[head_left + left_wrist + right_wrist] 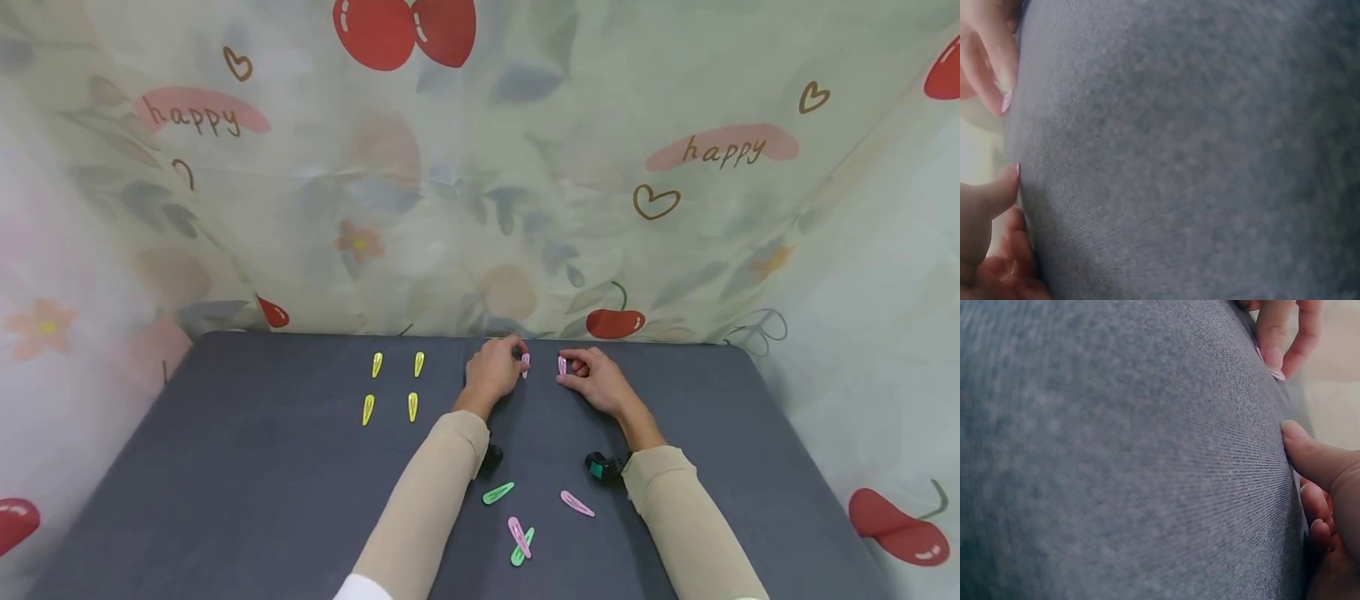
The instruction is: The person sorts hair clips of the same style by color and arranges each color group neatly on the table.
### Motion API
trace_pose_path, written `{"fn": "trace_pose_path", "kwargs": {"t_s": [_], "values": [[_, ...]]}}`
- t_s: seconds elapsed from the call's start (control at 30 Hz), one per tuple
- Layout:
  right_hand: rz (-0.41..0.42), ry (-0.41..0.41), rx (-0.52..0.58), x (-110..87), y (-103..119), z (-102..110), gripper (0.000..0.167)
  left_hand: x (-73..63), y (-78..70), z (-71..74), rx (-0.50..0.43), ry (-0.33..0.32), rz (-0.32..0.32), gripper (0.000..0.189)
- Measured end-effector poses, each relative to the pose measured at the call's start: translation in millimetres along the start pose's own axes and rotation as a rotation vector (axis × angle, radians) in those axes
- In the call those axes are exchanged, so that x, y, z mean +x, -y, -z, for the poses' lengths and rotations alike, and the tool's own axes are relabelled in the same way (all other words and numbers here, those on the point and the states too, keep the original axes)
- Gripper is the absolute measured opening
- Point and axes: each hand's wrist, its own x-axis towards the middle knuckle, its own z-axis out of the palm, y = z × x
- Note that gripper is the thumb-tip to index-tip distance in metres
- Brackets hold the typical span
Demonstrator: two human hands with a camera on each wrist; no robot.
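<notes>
Near the table's back edge, my left hand [495,368] pinches a pink snap hair clip [526,364] between thumb and fingers. Just to its right, my right hand [596,379] holds a second pink hair clip [562,367] by its two ends. Both clips point roughly front to back, side by side with a small gap between them. In the left wrist view, a sliver of pink shows at the left thumb [1004,187]. The right wrist view shows the right thumb [1313,450] against the cloth, its clip mostly hidden.
Several yellow hair clips, one a yellow clip [412,407], lie in two rows left of the hands. Between the forearms are a green clip [498,493], a pink clip [577,503], and another pink clip [516,530] crossing a green one [517,557]. A patterned curtain [465,250] hangs behind the grey table [247,467].
</notes>
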Motion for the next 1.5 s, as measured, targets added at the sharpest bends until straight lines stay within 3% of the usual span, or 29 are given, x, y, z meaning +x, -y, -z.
{"fn": "trace_pose_path", "kwargs": {"t_s": [0.23,0.37,0.43,0.63,0.77,0.9,1.1,1.3,1.5], "values": [[0.002,0.004,0.007,2.0,6,-1,0.046,0.7,2.0,0.9,0.04,-0.009,0.024,0.021],[0.006,0.008,0.006,1.5,5,-2,0.046,-2.6,-0.1,4.6,0.037,-0.045,0.007,0.035],[0.005,0.005,0.0,1.5,3,-3,0.047,-5.9,-3.9,7.8,0.091,-0.072,-0.022,0.047],[0.017,0.011,-0.015,-0.6,-4,-4,0.047,-23.5,-10.9,9.7,0.419,-0.082,-0.174,0.086],[0.015,0.012,-0.01,-1.0,-5,-4,0.048,-42.2,-12.3,12.1,0.461,-0.078,-0.271,0.098],[0.023,0.007,-0.006,0.0,-4,-3,0.049,-67.1,-8.5,14.1,0.444,-0.093,-0.348,0.101],[0.028,-0.011,-0.011,1.4,0,-3,0.048,-113.7,0.6,14.8,0.35,-0.033,-0.415,0.104],[0.038,-0.012,-0.009,1.3,-1,-3,0.047,-147.2,7.0,10.6,0.155,0.01,-0.379,0.104],[0.05,0.006,-0.021,0.3,-1,-1,0.047,-160.7,4.2,-2.6,0.046,0.03,-0.307,0.095]]}}
